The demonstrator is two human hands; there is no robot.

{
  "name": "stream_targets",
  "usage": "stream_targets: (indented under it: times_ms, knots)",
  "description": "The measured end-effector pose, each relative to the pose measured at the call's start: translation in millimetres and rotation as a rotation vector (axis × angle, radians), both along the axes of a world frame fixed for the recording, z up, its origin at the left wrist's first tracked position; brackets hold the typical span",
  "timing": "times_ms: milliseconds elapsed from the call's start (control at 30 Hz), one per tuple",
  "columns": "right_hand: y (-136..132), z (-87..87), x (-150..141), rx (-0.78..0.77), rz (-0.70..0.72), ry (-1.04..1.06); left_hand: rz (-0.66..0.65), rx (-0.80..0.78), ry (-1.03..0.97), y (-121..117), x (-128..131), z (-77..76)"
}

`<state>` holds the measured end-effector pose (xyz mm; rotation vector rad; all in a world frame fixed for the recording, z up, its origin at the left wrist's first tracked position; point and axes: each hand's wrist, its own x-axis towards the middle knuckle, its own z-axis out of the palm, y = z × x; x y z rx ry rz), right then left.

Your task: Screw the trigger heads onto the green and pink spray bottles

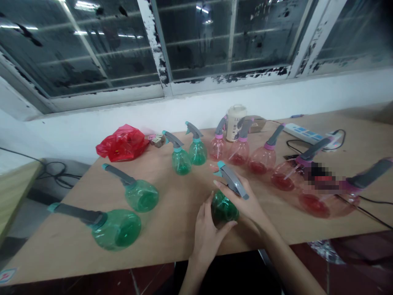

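A green spray bottle (pixel 225 208) with a grey and teal trigger head stands near the table's front edge, between my two hands. My left hand (pixel 208 231) is curled round the left and near side of its clear green body. Around the neck, just under the trigger head, my right hand (pixel 247 200) is closed, and its fingers partly hide the neck. Other green spray bottles (pixel 116 229) stand to the left and behind. Pink spray bottles (pixel 263 159) with grey heads form a curved row on the right.
A red plastic bag (pixel 123 143) lies at the back left, beside a small brownish object (pixel 158 140). Behind the pink bottles stand a paper cup (pixel 236 123) and a white power strip (pixel 310 135) with black cables. A window (pixel 227 41) rises above the wall.
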<state>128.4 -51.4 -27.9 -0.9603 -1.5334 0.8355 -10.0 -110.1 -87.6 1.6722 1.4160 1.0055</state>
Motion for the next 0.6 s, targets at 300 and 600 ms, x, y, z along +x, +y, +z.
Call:
stream_targets:
  times_ms: [300, 600]
  knots:
    - [4.6, 5.0, 3.9, 0.044, 0.004, -0.098, -0.001, -0.045, 0.024, 0.5, -4.2, -1.5]
    - [3.3, 9.3, -2.9, 0.047, -0.096, -0.127, -0.009, -0.063, -0.013, -0.4, -4.2, -0.4]
